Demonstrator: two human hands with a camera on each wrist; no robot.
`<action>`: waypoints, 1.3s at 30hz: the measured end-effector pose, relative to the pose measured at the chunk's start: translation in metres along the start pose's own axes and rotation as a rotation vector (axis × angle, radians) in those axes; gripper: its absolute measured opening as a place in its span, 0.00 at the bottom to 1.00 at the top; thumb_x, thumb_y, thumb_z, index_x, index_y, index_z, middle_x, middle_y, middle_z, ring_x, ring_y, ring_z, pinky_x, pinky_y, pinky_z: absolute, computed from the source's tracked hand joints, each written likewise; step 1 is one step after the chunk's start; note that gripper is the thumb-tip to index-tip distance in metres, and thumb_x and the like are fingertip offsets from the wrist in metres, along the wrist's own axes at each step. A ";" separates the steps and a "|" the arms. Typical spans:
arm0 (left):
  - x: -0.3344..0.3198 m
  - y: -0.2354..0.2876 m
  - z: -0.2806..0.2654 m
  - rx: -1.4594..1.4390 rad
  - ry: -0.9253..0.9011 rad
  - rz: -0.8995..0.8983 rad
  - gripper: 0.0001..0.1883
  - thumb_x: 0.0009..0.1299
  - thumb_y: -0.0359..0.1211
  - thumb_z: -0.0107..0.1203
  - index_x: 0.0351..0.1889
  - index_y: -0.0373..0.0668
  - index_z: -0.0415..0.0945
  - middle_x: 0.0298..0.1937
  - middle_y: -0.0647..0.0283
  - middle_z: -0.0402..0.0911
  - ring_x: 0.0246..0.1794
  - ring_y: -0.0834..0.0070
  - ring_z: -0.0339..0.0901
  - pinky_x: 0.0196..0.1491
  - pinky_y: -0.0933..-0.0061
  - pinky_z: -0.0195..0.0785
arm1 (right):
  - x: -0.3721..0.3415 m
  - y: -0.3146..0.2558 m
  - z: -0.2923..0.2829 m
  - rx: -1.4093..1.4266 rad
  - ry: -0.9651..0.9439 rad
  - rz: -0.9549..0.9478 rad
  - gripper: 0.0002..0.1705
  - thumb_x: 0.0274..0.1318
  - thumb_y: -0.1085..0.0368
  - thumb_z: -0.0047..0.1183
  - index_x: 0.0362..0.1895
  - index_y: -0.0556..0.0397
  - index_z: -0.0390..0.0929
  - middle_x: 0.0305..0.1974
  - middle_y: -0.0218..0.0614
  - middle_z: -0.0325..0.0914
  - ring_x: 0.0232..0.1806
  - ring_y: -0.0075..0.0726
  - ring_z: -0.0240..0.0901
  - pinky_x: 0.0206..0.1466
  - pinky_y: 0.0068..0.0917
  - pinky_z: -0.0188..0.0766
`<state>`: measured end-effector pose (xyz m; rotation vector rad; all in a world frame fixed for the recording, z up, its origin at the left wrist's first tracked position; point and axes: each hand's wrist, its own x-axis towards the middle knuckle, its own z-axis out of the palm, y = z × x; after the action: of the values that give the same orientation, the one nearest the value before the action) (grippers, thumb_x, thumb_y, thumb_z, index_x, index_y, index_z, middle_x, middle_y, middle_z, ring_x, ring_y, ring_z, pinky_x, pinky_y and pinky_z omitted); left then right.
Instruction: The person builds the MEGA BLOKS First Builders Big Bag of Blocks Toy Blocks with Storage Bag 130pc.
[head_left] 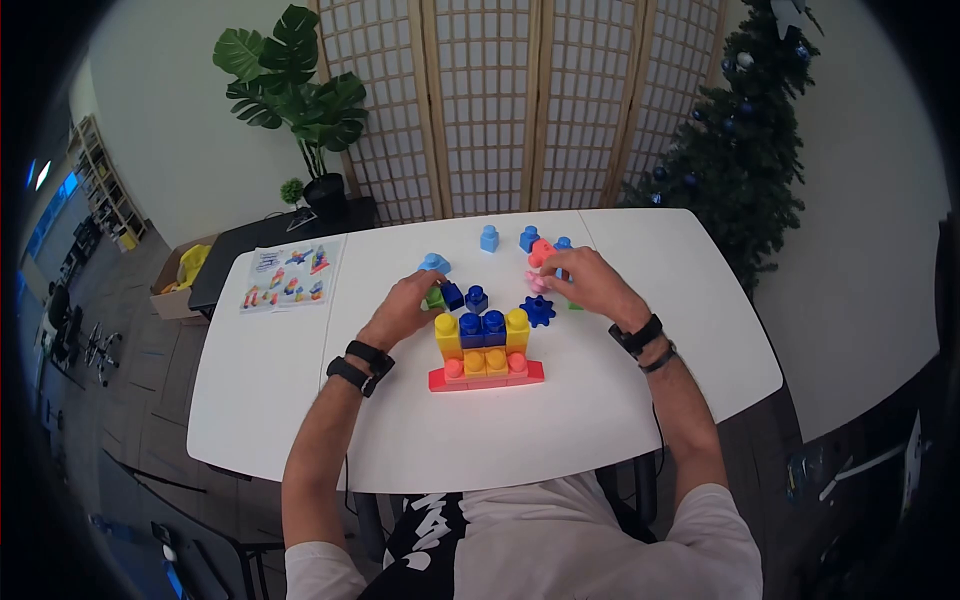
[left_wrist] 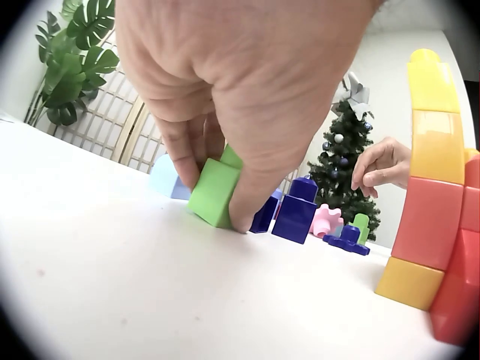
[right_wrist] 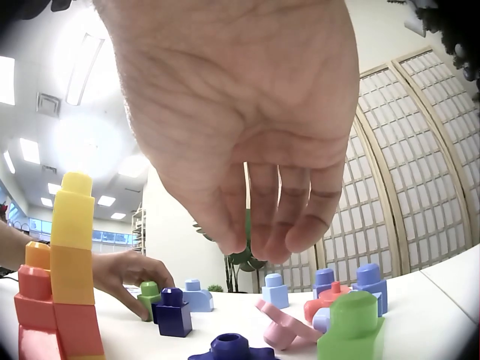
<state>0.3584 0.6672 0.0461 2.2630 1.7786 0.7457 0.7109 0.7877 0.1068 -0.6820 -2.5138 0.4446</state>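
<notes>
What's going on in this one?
A person is at a white table, handling toys. The left hand grips a green block; the right hand, holding nothing, hovers near a pink gear. A stack of red, orange, yellow and blue blocks stands nearest the person. A blue gear and other loose pieces lie beyond it.

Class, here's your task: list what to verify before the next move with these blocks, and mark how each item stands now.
1. Left hand has a grip on the green block: ok, pinched.
2. Right hand free: ok, holding nothing.
3. Space beside the green block clear: not ok, navy blocks close by.
4. Built structure upright: ok.
5. Structure's joints pressed fully home: cannot tell.
</notes>
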 end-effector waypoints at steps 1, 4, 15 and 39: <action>0.000 -0.001 0.001 -0.016 0.020 -0.022 0.26 0.68 0.28 0.76 0.63 0.42 0.80 0.57 0.52 0.87 0.60 0.53 0.86 0.64 0.58 0.80 | 0.000 0.000 0.000 -0.013 0.030 0.012 0.08 0.66 0.65 0.64 0.44 0.56 0.89 0.40 0.44 0.91 0.42 0.54 0.87 0.50 0.45 0.82; -0.001 -0.006 0.002 -0.036 0.060 -0.065 0.25 0.62 0.28 0.81 0.55 0.39 0.82 0.50 0.54 0.90 0.51 0.56 0.88 0.57 0.60 0.82 | 0.001 -0.003 -0.003 -0.032 0.052 0.088 0.08 0.68 0.65 0.63 0.46 0.55 0.89 0.42 0.45 0.91 0.43 0.55 0.87 0.51 0.45 0.83; -0.025 0.011 -0.051 -0.206 0.197 -0.068 0.22 0.67 0.26 0.79 0.59 0.37 0.86 0.50 0.57 0.93 0.52 0.67 0.92 0.61 0.68 0.87 | -0.020 0.035 0.001 -0.289 -0.012 0.163 0.11 0.61 0.69 0.65 0.48 0.54 0.87 0.48 0.46 0.88 0.52 0.58 0.85 0.59 0.49 0.81; -0.053 0.097 -0.073 -0.346 0.052 0.151 0.24 0.69 0.31 0.78 0.62 0.41 0.86 0.54 0.58 0.92 0.51 0.68 0.90 0.58 0.68 0.82 | -0.010 -0.083 -0.026 0.284 -0.062 -0.086 0.22 0.58 0.65 0.72 0.57 0.54 0.88 0.48 0.38 0.92 0.47 0.35 0.90 0.55 0.31 0.85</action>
<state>0.3989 0.5782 0.1355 2.1727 1.3793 1.0570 0.7007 0.7184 0.1595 -0.4552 -2.4579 0.7830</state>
